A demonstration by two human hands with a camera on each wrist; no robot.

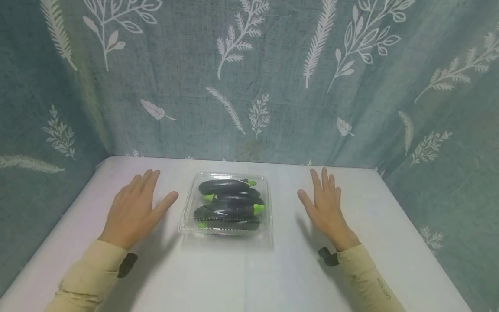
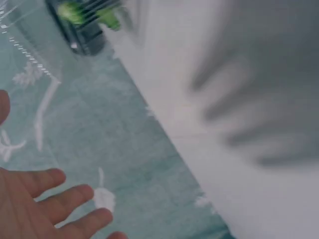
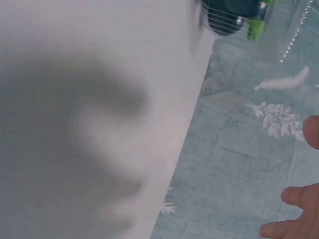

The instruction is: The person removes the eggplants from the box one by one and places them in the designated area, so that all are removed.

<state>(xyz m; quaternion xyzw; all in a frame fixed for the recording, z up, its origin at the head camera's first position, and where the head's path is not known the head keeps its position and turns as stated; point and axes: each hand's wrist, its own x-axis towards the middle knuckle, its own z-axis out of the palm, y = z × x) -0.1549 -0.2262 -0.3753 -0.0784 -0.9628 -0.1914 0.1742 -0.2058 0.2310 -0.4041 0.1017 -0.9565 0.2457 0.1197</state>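
Note:
A clear plastic clamshell box [image 1: 188,216] sits on the white table, its lid down. Inside it lie several dark purple eggplants [image 1: 224,211] with bright green stem ends. My left hand [image 1: 134,208] hovers to the left of the box, fingers straight and thumb spread toward it. On the other side, my right hand [image 1: 324,210] is held over the table with its fingers spread, apart from the box. Neither hand holds anything. In the left wrist view the box's end with eggplants [image 2: 84,30] shows at the top; the right wrist view has eggplants [image 3: 232,15] at its top edge.
The white table [image 1: 218,277] ends at a blue-green curtain [image 1: 187,130] with white leaf prints, which hangs behind it and along both sides. Tan sleeves [image 1: 87,275] cover both forearms, and a dark strap device [image 1: 328,256] shows at each wrist.

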